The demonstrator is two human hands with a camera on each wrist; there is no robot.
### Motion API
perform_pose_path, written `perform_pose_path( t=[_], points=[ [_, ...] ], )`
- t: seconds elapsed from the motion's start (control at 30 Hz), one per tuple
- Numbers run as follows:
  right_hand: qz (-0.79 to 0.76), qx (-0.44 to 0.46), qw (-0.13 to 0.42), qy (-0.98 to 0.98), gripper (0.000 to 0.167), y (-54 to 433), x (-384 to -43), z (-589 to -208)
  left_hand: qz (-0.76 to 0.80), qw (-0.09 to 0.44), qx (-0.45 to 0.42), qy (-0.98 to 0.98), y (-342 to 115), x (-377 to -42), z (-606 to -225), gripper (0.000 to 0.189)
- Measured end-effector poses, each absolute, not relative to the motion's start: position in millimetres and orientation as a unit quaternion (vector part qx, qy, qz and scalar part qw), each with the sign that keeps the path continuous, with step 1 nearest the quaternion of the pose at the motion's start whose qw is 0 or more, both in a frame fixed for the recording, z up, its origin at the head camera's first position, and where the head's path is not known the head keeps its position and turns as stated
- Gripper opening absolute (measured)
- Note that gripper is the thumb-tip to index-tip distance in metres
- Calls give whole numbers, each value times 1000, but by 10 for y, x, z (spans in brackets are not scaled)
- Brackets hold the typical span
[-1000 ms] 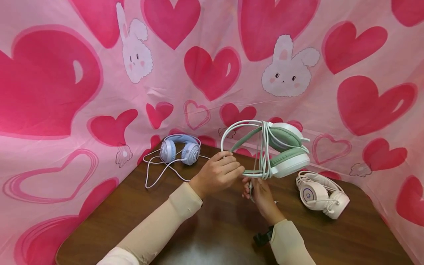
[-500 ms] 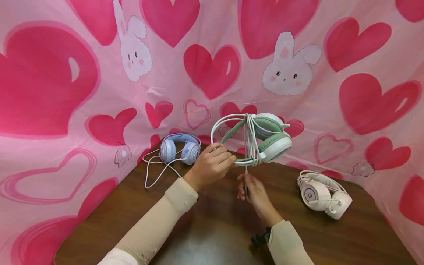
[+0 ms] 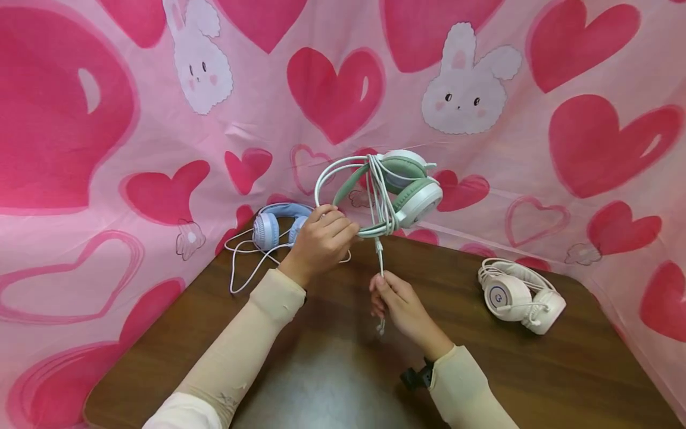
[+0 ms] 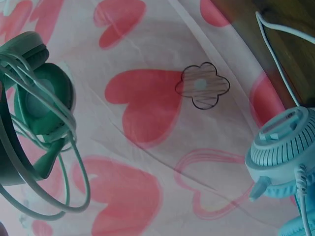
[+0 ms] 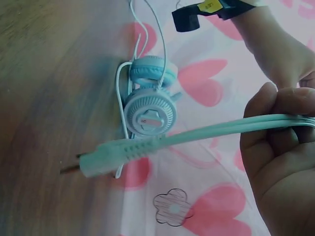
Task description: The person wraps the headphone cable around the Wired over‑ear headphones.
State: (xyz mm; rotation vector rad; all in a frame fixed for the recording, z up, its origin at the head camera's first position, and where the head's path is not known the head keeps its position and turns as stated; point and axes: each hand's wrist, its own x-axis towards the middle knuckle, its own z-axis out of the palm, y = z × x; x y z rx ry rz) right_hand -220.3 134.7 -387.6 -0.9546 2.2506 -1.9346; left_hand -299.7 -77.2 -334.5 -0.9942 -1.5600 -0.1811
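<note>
White headphones [image 3: 420, 204] with green ear cushions are held up above the table, tilted with the ear cups to the right. My left hand [image 3: 325, 239] grips their headband. White cable [image 4: 37, 88] loops are wound round the headband beside the cups. Below them, my right hand [image 3: 403, 307] pinches a hanging length of the headphone cable [image 3: 381, 261]. In the right wrist view, the cable's plug end [image 5: 113, 155] sticks out beyond the right fingers [image 5: 261, 105], with metal tips showing.
Light blue headphones [image 3: 266, 232] with a loose white cable lie at the table's back left, partly behind the left hand. Cream-white headphones [image 3: 509, 298] lie on the right. A pink heart-patterned cloth [image 3: 375, 107] stands behind the brown table [image 3: 332, 357].
The left hand has carried the green-cushioned headphones left and upward. The right hand has moved left and away from them, so a longer piece of cable now shows between the hands.
</note>
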Motion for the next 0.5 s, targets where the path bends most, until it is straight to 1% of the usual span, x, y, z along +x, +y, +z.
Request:
perform_pose_path(
  t=[0.17, 0.4, 0.5],
  points=[
    [-582, -295, 13, 758, 24, 1321, -2114, -3840, -79, 581, -412, -698, -892, -3010, -3348, 14],
    [-499, -294, -14, 815, 10, 1368, -2064, -3686, -88, 572, -393, -714, -1006, -3043, -3300, 18],
    [-485, -291, -8, 825, 10, 1407, -2058, -3605, -88, 567, -392, -719, -1014, -3069, -3288, 19]
  ],
)
